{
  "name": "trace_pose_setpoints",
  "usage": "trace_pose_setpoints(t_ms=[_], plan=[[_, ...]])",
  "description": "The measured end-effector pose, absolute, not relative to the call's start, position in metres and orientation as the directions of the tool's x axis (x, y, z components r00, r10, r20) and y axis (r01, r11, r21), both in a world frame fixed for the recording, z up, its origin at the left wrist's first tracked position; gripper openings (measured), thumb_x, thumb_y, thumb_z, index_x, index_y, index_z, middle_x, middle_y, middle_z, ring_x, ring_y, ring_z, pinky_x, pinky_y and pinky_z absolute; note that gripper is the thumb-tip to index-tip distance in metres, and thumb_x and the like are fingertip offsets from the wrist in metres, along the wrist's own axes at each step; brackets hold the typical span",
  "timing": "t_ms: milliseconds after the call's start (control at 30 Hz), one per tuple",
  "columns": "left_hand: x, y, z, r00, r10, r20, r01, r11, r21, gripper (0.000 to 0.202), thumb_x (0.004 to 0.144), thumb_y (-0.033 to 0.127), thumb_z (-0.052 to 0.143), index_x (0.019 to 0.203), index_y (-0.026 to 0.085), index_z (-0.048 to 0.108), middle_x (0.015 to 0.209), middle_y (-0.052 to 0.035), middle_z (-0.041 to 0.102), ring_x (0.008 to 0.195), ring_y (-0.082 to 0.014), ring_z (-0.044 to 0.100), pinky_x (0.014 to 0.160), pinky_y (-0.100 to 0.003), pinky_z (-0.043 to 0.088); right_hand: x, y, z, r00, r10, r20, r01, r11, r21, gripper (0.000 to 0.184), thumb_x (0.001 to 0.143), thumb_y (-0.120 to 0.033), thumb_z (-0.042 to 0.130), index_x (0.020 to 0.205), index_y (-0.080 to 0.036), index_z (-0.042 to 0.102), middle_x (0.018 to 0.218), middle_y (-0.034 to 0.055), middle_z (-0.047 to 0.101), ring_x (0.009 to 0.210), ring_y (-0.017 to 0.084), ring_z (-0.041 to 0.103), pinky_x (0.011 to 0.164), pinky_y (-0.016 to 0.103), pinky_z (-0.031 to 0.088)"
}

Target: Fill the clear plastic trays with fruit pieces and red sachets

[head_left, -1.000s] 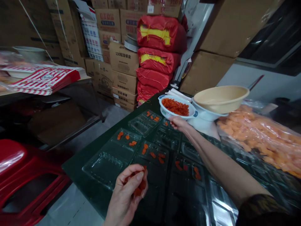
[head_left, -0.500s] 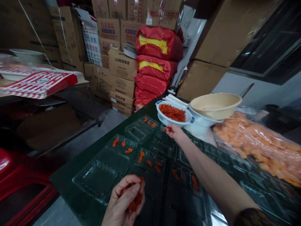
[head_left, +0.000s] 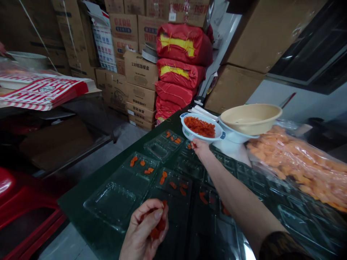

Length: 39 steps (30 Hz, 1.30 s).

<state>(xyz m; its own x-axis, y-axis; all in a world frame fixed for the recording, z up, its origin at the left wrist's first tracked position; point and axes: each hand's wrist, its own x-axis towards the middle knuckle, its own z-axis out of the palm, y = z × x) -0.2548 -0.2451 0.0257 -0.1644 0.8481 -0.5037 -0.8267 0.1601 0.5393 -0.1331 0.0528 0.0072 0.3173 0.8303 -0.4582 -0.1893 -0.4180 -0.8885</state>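
My left hand (head_left: 145, 231) is curled shut around a small pile of red-orange candied pieces (head_left: 158, 224), low over the near edge of the dark green table (head_left: 81, 200). My right hand (head_left: 200, 147) reaches far out and pinches one red piece just below the rim of a white bowl (head_left: 202, 134) filled with the same red pieces. Clear plastic clamshell trays (head_left: 111, 202) lie open across the table. Several of their compartments hold a few red pieces (head_left: 162, 178).
A beige bowl (head_left: 251, 117) sits stacked on white bowls to the right of the red-filled one. A big clear bag of orange pieces (head_left: 298, 162) lies at the right. Cardboard boxes (head_left: 141, 68) and red sacks (head_left: 184, 43) are stacked behind. A red stool (head_left: 16, 213) stands at the lower left.
My right hand has drawn back slightly from the bowl's rim with a red piece pinched in it. My left hand keeps its handful in about the same place.
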Motion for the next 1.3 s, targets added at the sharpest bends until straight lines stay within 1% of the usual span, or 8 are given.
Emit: trace_pose_setpoints(t_ms=[133,300,467,700,967,1067,1200,1300], plan=[[-0.257,-0.246,0.025,-0.181,0.844,-0.504,-0.820,0.153,0.551,0.027,0.049,0.022,0.082,0.067,0.015,0.064,0.061,-0.0007,0.058,0.053,-0.0070,0.052,0.043,-0.013,0.031,-0.133,0.055,0.007,0.358,0.830,-0.428,-0.198,-0.381,-0.903,0.020,0.088,-0.028,0.051,0.099,-0.012,0.055,0.084,0.0014,0.058,0.062,0.007,0.054,0.051,0.020,0.047],[-0.259,-0.248,0.022,-0.186,0.863,-0.469,-0.816,0.130,0.563,0.024,0.053,0.022,0.080,0.069,0.016,0.064,0.060,-0.0009,0.058,0.049,-0.0062,0.050,0.043,-0.014,0.034,-0.113,0.040,0.021,0.335,0.844,-0.418,-0.236,-0.354,-0.905,0.009,0.089,-0.019,0.048,0.086,-0.012,0.053,0.068,-0.0036,0.052,0.050,0.004,0.046,0.041,0.014,0.038],[-0.257,-0.249,0.020,-0.163,0.882,-0.442,-0.818,0.129,0.560,0.022,0.056,0.022,0.078,0.070,0.015,0.063,0.057,-0.0006,0.056,0.043,-0.0040,0.044,0.038,-0.012,0.029,-0.088,0.028,0.034,0.238,0.848,-0.473,-0.265,-0.412,-0.872,0.024,0.087,-0.007,0.039,0.065,-0.015,0.044,0.051,-0.0033,0.044,0.041,0.005,0.042,0.035,0.013,0.033],[-0.258,-0.250,0.024,-0.198,0.824,-0.530,-0.844,0.132,0.520,0.029,0.047,0.019,0.082,0.069,0.015,0.064,0.063,-0.0018,0.061,0.055,-0.0081,0.055,0.051,-0.016,0.045,-0.092,0.030,0.025,0.188,0.878,-0.440,-0.195,-0.406,-0.893,0.024,0.075,0.008,0.041,0.068,-0.014,0.048,0.051,-0.0021,0.050,0.044,0.005,0.048,0.037,0.011,0.038],[-0.258,-0.250,0.025,-0.201,0.836,-0.511,-0.828,0.134,0.545,0.026,0.049,0.019,0.081,0.068,0.015,0.064,0.062,-0.0016,0.061,0.054,-0.0062,0.053,0.049,-0.012,0.041,-0.090,0.033,0.010,0.309,0.886,-0.345,-0.121,-0.323,-0.939,0.020,0.077,0.002,0.048,0.066,-0.015,0.044,0.049,-0.0030,0.052,0.039,0.004,0.045,0.035,0.013,0.035],[-0.257,-0.250,0.021,-0.185,0.844,-0.503,-0.824,0.145,0.547,0.024,0.052,0.019,0.080,0.068,0.015,0.063,0.062,-0.0019,0.061,0.055,-0.0064,0.053,0.050,-0.013,0.041,-0.084,0.030,0.012,0.304,0.889,-0.342,-0.064,-0.339,-0.939,0.020,0.081,-0.005,0.049,0.065,-0.016,0.043,0.048,-0.0017,0.055,0.033,0.003,0.038,0.030,0.014,0.028],[-0.254,-0.249,0.020,-0.176,0.861,-0.477,-0.810,0.149,0.568,0.023,0.053,0.021,0.079,0.069,0.015,0.063,0.062,-0.0018,0.060,0.052,-0.0058,0.050,0.047,-0.013,0.038,-0.085,0.029,0.013,0.280,0.900,-0.332,0.065,-0.363,-0.929,0.024,0.083,-0.018,0.053,0.061,-0.016,0.044,0.035,-0.0059,0.043,0.028,0.003,0.029,0.027,0.014,0.019],[-0.254,-0.249,0.023,-0.194,0.857,-0.478,-0.803,0.142,0.579,0.024,0.052,0.021,0.079,0.068,0.015,0.063,0.060,-0.0012,0.059,0.051,-0.0060,0.050,0.045,-0.014,0.036,-0.090,0.029,0.013,0.255,0.911,-0.325,0.148,-0.369,-0.918,0.024,0.080,-0.019,0.056,0.059,-0.016,0.044,0.032,-0.0081,0.037,0.027,0.003,0.027,0.027,0.013,0.017]])
